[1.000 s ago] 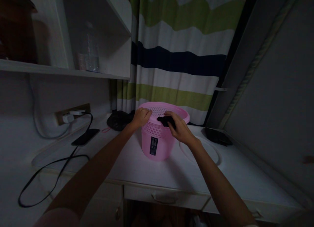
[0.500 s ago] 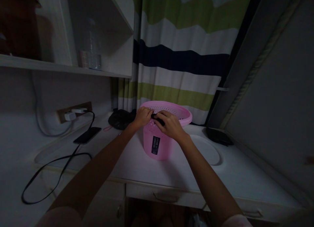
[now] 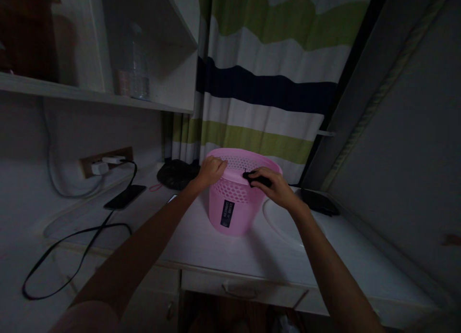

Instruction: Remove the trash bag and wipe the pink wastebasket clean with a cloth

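A pink plastic wastebasket (image 3: 234, 215), its upper wall pierced with holes and a dark label on its front, stands upright on the white desk. My left hand (image 3: 212, 170) is closed over the left part of its rim. In my right hand (image 3: 273, 185) is a small black bundle (image 3: 260, 180), gripped at the front right of the rim; it looks like bunched-up plastic, but the dim light hides its detail. A thin dark strand sticks up from the bundle's left end.
A white oval lid or tray (image 3: 283, 223) lies right of the wastebasket, near a dark flat item (image 3: 319, 202). Leftward are a black plastic bag (image 3: 177, 173), a phone (image 3: 125, 197) and a looping black cable (image 3: 77, 232). A shelf (image 3: 158, 104) overhangs the left side.
My right hand has moved right along the rim with the black bundle, away from my left hand, which stays on the rim. More of the pierced front wall now shows.
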`<state>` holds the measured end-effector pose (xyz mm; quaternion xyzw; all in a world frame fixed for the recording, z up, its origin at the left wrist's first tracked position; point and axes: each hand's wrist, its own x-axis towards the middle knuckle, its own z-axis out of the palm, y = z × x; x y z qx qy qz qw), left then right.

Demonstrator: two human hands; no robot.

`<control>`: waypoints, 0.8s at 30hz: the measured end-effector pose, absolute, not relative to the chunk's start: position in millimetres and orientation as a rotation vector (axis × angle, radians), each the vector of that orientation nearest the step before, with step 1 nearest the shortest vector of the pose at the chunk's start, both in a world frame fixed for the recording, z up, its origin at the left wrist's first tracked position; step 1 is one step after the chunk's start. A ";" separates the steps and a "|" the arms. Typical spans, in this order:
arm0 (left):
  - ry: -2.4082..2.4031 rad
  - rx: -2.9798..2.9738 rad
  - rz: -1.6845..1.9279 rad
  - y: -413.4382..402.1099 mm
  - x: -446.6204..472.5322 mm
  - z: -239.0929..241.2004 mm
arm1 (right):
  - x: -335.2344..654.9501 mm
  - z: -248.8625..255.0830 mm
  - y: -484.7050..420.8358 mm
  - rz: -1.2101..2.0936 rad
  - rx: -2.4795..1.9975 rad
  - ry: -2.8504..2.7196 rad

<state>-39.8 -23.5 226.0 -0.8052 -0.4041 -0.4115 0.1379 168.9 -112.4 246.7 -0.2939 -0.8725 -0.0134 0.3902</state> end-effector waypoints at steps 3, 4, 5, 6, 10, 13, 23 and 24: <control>-1.185 -2.302 -1.171 -23.8 -39.3 225.2 | 168.9 248.3 -111.0 -0.007 -0.749 -2.232; -1.194 -2.292 -1.162 -24.0 -39.0 225.0 | 165.9 248.8 -110.4 -0.014 -0.753 -2.236; -1.205 -2.282 -1.151 -24.3 -38.7 224.9 | 161.9 249.2 -109.8 -0.029 -0.759 -2.239; -1.217 -2.275 -1.138 -24.6 -38.3 224.8 | 156.8 249.5 -109.1 -0.050 -0.767 -2.242; -1.230 -2.266 -1.070 -24.6 -38.3 224.6 | 129.5 249.7 -107.3 -0.171 -0.825 -2.256; -1.191 -2.268 -1.035 -22.1 -40.8 223.6 | 107.6 248.7 -108.3 -0.306 -0.974 -2.219; -1.045 -2.287 -1.121 -13.6 -44.6 218.9 | 109.7 244.5 -112.4 -0.331 -0.975 -2.216; -1.045 -2.280 -1.143 -13.7 -44.5 218.7 | 116.2 245.5 -112.7 -0.286 -0.928 -2.234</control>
